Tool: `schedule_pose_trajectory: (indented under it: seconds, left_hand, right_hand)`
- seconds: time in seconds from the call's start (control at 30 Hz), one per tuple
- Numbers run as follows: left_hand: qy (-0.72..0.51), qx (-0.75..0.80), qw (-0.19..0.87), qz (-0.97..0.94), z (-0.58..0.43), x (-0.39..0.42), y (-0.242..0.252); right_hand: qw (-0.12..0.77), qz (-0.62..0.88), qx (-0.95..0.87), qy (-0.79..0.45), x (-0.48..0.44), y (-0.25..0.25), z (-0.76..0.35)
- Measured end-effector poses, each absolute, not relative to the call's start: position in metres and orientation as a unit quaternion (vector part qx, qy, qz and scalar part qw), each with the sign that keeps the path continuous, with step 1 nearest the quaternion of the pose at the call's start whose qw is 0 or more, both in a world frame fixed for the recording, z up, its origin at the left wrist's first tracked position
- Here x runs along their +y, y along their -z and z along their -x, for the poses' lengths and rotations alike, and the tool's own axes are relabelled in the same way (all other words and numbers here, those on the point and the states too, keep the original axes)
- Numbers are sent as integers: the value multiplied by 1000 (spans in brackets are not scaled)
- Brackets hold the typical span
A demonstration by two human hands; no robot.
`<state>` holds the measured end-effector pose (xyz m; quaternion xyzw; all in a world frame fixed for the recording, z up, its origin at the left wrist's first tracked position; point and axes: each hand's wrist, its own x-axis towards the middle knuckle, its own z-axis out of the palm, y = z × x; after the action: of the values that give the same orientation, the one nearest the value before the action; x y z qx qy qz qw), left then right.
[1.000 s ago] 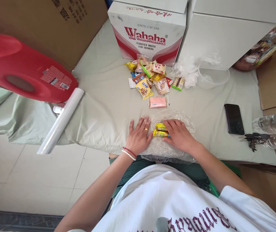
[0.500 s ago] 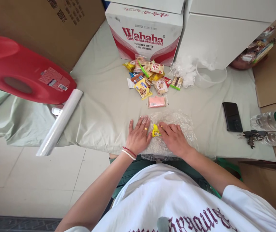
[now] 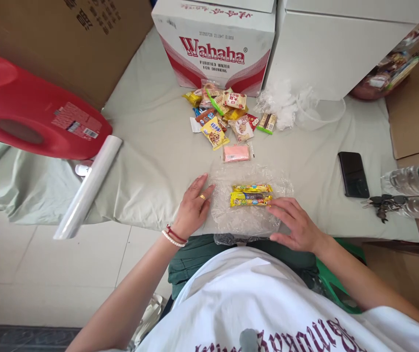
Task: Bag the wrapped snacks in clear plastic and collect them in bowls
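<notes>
"What can be read out there?"

"At the far side, 'Wahaha' is splashed in red across the white carton [image 3: 214, 49], with 'PURIFIED WATER FOR DRINKING' printed below. Smaller print is carried by the yellow-wrapped snack sticks [image 3: 251, 195], too fine to be made out."

"And how are those sticks laid?"

"Side by side on clear plastic film [image 3: 244, 221], long axes run left to right! Which end is the front cannot be told."

"The hands?"

"The left hand [image 3: 193, 201] is held at the film's left edge, fingers extended, nothing gripped. The right hand's [image 3: 294, 222] fingers are loosely parted, fingertips by the sticks' right ends; whether contact is made cannot be told."
</notes>
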<state>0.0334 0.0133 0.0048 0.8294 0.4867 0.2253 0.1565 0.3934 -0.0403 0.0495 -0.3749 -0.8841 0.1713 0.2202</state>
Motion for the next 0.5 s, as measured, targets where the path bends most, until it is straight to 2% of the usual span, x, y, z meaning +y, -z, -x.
schedule_pose_trajectory:
  seconds: [0.1, 0.17, 0.27, 0.37, 0.5]
  left_hand:
    - [-244, 420, 136, -863, -20, 0, -15]
    - [-208, 355, 167, -896, -18, -12, -21]
    - [-138, 306, 217, -917, -22, -26, -20]
    - [-155, 349, 232, -895, -29, -29, -15]
    - [-251, 435, 267, -823, -41, -13, -13]
  right_hand:
    - [178, 347, -911, -134, -66, -36, -414]
    - [150, 367, -911, -114, -75, -26, -420]
    - [186, 393, -891, -130, -72, -19, -422]
    - [229, 382, -872, -204, -54, -29, -421]
    - [216, 421, -823, -313, -17, -56, -418]
